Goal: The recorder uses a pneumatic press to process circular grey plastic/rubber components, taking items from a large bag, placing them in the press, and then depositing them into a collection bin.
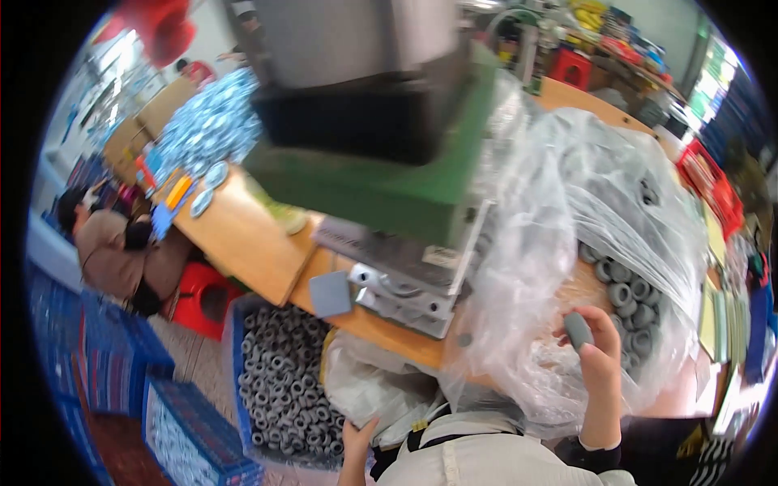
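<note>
My right hand (601, 344) pinches a grey rounded part (578, 331) between thumb and fingers, above the clear plastic sheeting (519, 308) on the table. Just beyond it, a pile of grey rings (636, 296) shows under the plastic. My left hand (357, 442) is low, beside a blue bin (235, 373) full of small grey rings (288, 381). Its fingers are closed, with a small dark edge showing between them; what it is I cannot make out. In front of me stands a green machine (365, 182) with a metal fixture (401, 300) at its base.
A grey square plate (330, 293) lies by the fixture. A white sack (373, 377) hangs between bin and table. Blue crates (190, 429) stand lower left, near a seated person (134, 251) and a red stool (203, 300). Light-blue pieces (215, 121) are heaped at the far left.
</note>
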### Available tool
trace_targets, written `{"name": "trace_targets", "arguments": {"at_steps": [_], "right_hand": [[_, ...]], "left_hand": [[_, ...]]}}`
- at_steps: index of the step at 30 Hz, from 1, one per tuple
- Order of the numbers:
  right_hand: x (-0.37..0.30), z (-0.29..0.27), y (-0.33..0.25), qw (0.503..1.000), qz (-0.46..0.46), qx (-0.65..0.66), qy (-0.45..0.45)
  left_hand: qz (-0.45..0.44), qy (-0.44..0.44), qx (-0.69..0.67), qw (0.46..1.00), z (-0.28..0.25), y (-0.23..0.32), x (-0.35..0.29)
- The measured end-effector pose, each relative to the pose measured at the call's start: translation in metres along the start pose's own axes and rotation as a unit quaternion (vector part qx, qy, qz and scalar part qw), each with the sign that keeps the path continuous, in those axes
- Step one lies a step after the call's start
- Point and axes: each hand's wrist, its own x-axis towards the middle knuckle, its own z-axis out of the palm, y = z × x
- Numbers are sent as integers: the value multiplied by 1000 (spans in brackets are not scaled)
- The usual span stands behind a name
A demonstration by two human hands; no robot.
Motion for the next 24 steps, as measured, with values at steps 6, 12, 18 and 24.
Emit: {"name": "trace_targets", "arguments": {"at_steps": [6, 12, 18, 24], "right_hand": [[14, -45, 8, 954, -80, -249, 148], [35, -82, -10, 828, -49, -531, 173], [40, -36, -15, 917, -77, -386, 59], [32, 8, 3, 951, -121, -285, -14]], "left_hand": [[-8, -49, 154, 987, -15, -8, -20], [-115, -200, 329, 916, -44, 20, -3], [271, 29, 336, 901, -12, 152, -1], [606, 33, 154, 780, 118, 285, 2]]}}
